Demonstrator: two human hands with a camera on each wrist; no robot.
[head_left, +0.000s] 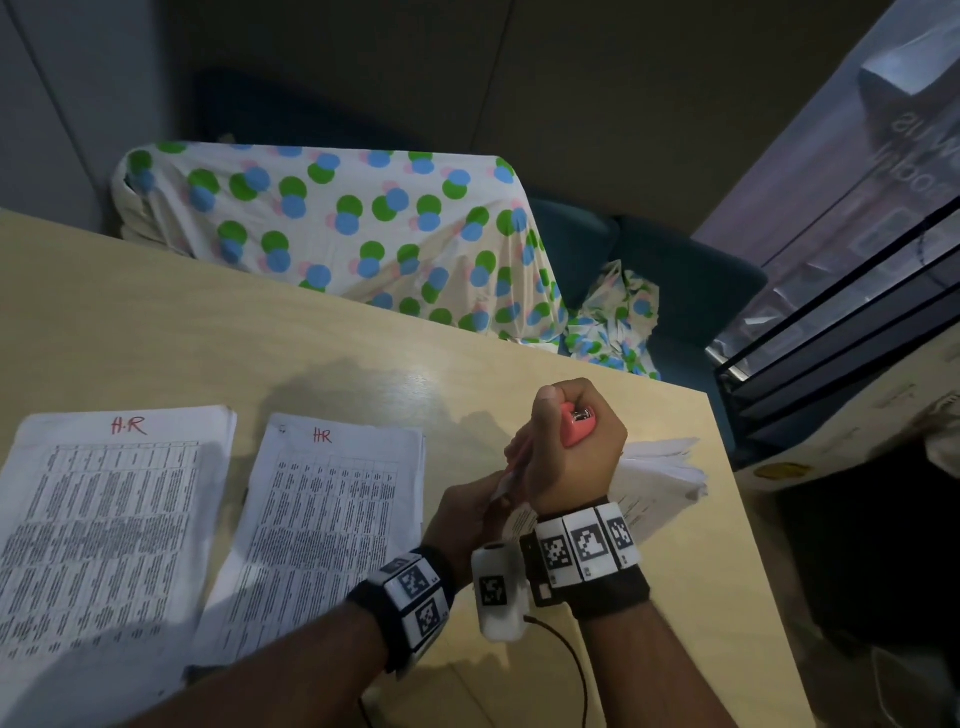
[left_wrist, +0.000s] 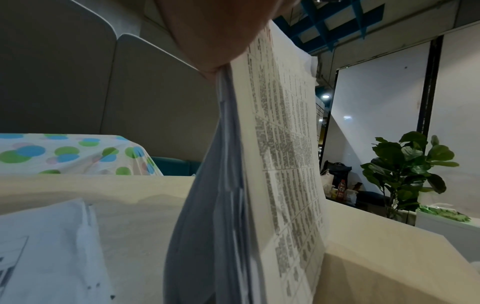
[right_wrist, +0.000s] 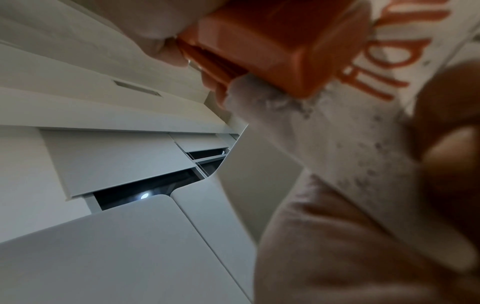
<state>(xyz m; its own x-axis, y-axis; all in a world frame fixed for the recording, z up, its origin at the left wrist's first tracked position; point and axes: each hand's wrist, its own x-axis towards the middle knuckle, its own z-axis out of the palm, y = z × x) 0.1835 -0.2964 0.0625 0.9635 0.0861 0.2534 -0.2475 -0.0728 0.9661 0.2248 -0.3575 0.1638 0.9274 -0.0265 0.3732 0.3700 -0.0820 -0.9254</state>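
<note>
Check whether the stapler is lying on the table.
No: the right hand grips the stapler up off the table, at the papers the left hand holds.

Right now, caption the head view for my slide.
Right hand grips a pink stapler on a paper sheaf the left hand holds.

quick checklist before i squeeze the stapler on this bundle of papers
1. Stapler gripped in the right hand: ok, the fingers wrap round it.
2. Bundle held by the left hand: ok, pinched near its top and hanging above the table.
3. Bundle's corner inside the stapler's mouth: ok, the right wrist view shows it tucked in.
4. Sheet edges squared up: not ok, they look staggered in the left wrist view.
5. Staples loaded: cannot tell.
6. Nearer HR-marked stack clear of the hands: ok, it lies flat to their left.
</note>
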